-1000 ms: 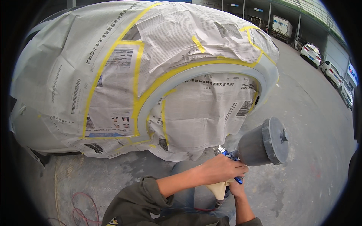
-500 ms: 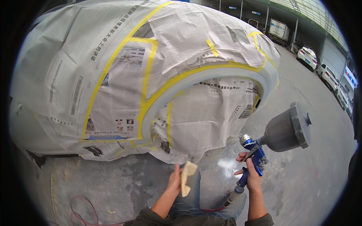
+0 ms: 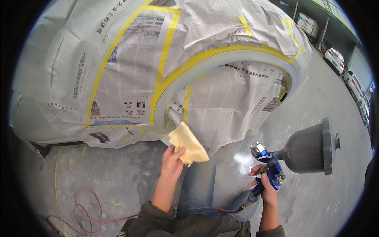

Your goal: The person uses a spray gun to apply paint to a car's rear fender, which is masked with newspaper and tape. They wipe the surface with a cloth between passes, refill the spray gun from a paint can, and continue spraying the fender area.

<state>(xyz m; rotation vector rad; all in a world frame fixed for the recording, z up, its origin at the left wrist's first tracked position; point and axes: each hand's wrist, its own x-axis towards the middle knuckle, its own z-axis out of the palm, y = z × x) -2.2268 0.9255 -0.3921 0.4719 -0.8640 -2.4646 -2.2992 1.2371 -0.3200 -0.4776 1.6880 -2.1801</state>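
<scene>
Cup (image 3: 306, 152), dark grey and the only one on the gun, has its lid toward the right of the view; walls and lid hide any contents. It is joined to one blue spray gun (image 3: 272, 172), which is in front of the person, above the floor (image 3: 130, 173). Of the two hands, the right hand (image 3: 270, 193) is partly curled around the gun's handle, two fingers by the trigger. The left hand (image 3: 172, 162) is nearly closed, pinching one pale yellow cloth (image 3: 188, 144) between thumb and fingers. A red hose (image 3: 227, 210) meets the handle's base. Ahead is one car (image 3: 37, 126) covered in newspaper (image 3: 229, 110) and yellow tape (image 3: 167, 47), its single visible wheel arch (image 3: 221, 59) bare. At least three white cars (image 3: 334, 61) stand far right.
</scene>
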